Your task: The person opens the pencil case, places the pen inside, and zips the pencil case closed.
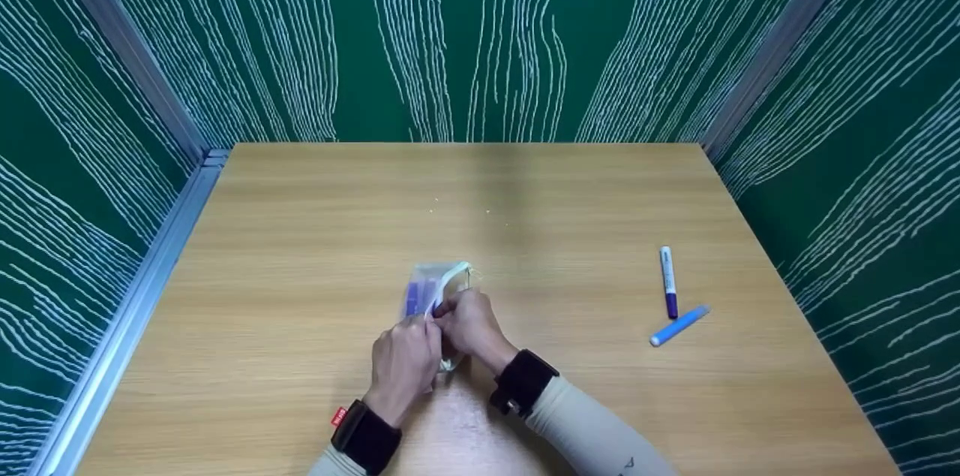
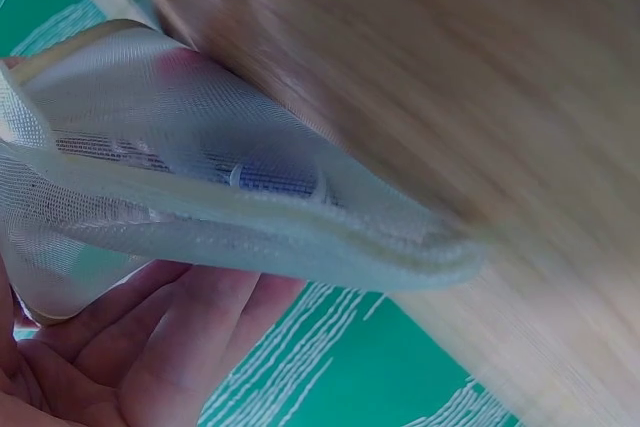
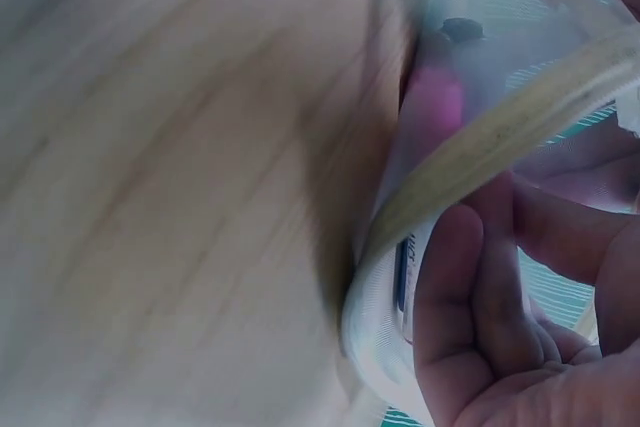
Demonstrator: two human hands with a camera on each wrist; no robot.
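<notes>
A translucent mesh pouch (image 1: pixel 435 272) with a pale zipper edge is held up on the table between both hands. My left hand (image 1: pixel 405 360) grips its near side, fingers curled behind the mesh in the left wrist view. Along the edge, my right hand (image 1: pixel 471 324) pinches the pouch, its fingertips close to the left ones. Purple (image 1: pixel 412 299) shows through the mesh. Inside, the left wrist view has a blue shape (image 2: pixel 275 177); the right wrist view has a pink shape (image 3: pixel 437 102) and part of a printed white barrel (image 3: pixel 408 282). The thumb tips are partly hidden.
A white marker with a purple cap (image 1: pixel 668 282) lies on the right of the wooden table (image 1: pixel 300 221). Near its capped end lies a blue marker (image 1: pixel 679 326). Small pale specks dot the table's middle. Green, white-lined walls (image 1: pixel 517 33) stand around the back and sides.
</notes>
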